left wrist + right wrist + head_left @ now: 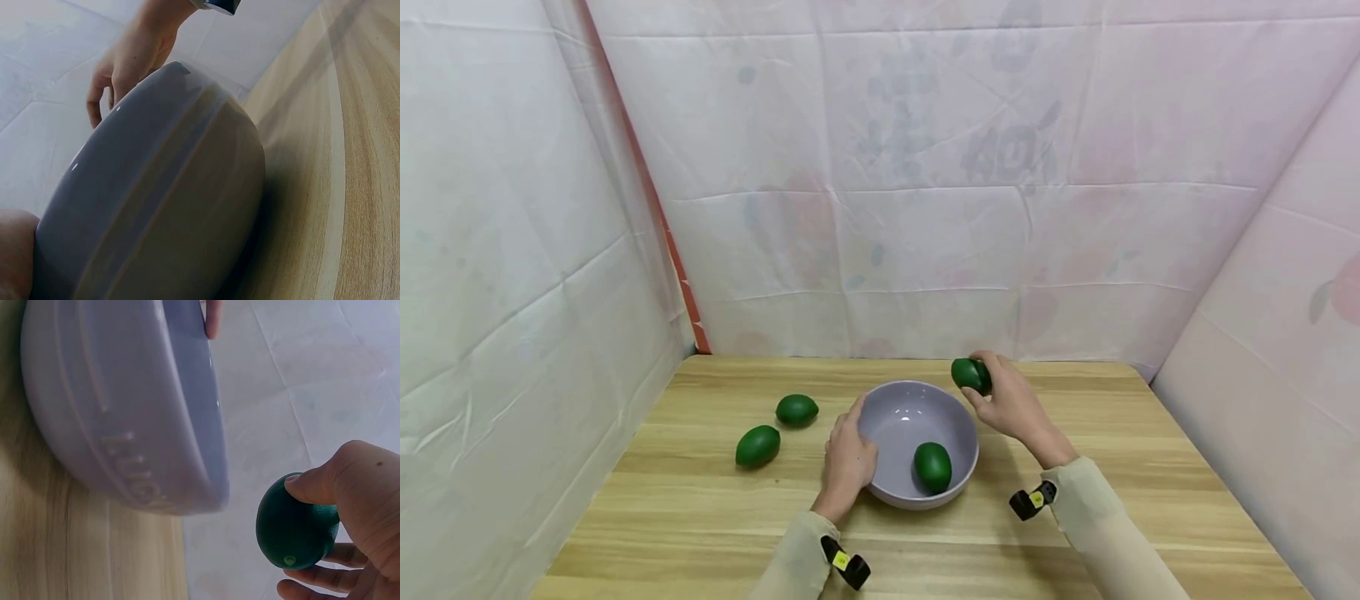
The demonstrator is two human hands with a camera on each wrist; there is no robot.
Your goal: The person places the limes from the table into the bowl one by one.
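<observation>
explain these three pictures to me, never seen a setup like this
There is no robot here: these are a person's bare left hand and right hand at a wooden table. The widest picture comes from a camera worn on the head, looking forward and down. The other two come from cameras worn on the wrists, so they look tilted: the left one mostly shows the outside of a purple bowl, the right one that bowl and a green fruit close up.

Another fruit lies inside the bowl, and two more fruits lie left of it on the table. The left hand holds the bowl by its rim; the right hand grips the green fruit, clear of the bowl.
</observation>
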